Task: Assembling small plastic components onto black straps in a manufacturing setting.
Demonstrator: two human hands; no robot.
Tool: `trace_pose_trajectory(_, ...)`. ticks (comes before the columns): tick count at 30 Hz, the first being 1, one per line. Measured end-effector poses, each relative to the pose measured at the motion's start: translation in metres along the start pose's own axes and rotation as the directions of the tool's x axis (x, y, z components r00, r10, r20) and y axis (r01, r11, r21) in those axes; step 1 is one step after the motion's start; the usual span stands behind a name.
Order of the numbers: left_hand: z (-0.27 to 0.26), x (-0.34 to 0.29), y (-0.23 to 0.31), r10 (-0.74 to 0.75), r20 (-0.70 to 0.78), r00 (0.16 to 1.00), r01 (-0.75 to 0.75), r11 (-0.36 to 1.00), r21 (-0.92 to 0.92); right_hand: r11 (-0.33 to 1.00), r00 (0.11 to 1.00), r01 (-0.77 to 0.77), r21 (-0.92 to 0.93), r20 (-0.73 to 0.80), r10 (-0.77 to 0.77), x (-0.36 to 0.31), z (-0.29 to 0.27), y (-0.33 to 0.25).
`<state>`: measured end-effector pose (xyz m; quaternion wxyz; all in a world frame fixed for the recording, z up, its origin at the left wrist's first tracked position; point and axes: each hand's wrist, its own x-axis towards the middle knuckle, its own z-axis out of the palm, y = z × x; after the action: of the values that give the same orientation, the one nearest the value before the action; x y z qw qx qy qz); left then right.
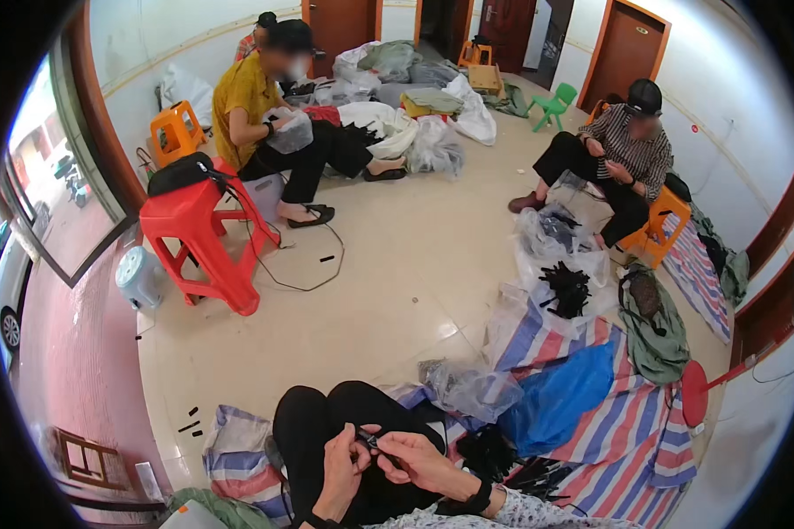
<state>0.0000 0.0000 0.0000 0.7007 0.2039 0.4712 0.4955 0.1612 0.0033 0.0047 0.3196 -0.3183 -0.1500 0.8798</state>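
Observation:
Above my lap, my left hand [340, 465] and my right hand [421, 462] meet with their fingers closed. Between the fingertips they both pinch a small black stick-like piece [369, 439], too small to make out in detail. A black band circles my right wrist. To the right of my legs, loose black pieces [488, 455] and thin black sticks [540, 480] lie in heaps on a striped woven sheet [630, 423]. Next to them rest a clear plastic bag [472, 391] and a blue plastic bag [562, 398].
A red stool [190, 207] with a black bag on it stands at the left. One person [238, 106] sits beyond it, another [630, 145] at the right, near a black heap [566, 289]. Sacks [388, 62] fill the back. Several black pieces [190, 426] lie on the floor.

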Motion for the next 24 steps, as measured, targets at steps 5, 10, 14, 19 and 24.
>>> trace_pose_trajectory(5, 0.007, -0.004, -0.008, -0.007, -0.036, 0.999, 0.007, 1.000, -0.001, 1.000, 1.000, 0.016, -0.006, -0.002, -0.016, -0.010, 0.001, -0.003)
trace_pose_trajectory(10, 0.003, -0.006, 0.001, -0.027, -0.016, 1.000, 0.027, 0.999, 0.036, 1.000, 1.000, -0.017, -0.016, -0.026, 0.017, -0.007, 0.006, -0.002)
trace_pose_trajectory(14, 0.002, 0.000, -0.002, -0.022, -0.006, 1.000, 0.022, 1.000, -0.020, 1.000, 1.000, -0.016, -0.005, -0.025, 0.016, -0.002, 0.000, -0.003)
trace_pose_trajectory(19, 0.000, -0.006, 0.003, 0.029, -0.026, 0.999, -0.028, 0.998, 0.050, 1.000, 0.999, -0.006, -0.001, 0.031, 0.006, -0.003, 0.007, 0.000)
trace_pose_trajectory(24, 0.000, -0.002, 0.004, -0.064, 0.007, 0.998, 0.063, 0.996, 0.069, 0.999, 0.999, -0.037, 0.034, 0.031, 0.036, -0.003, 0.003, -0.004)
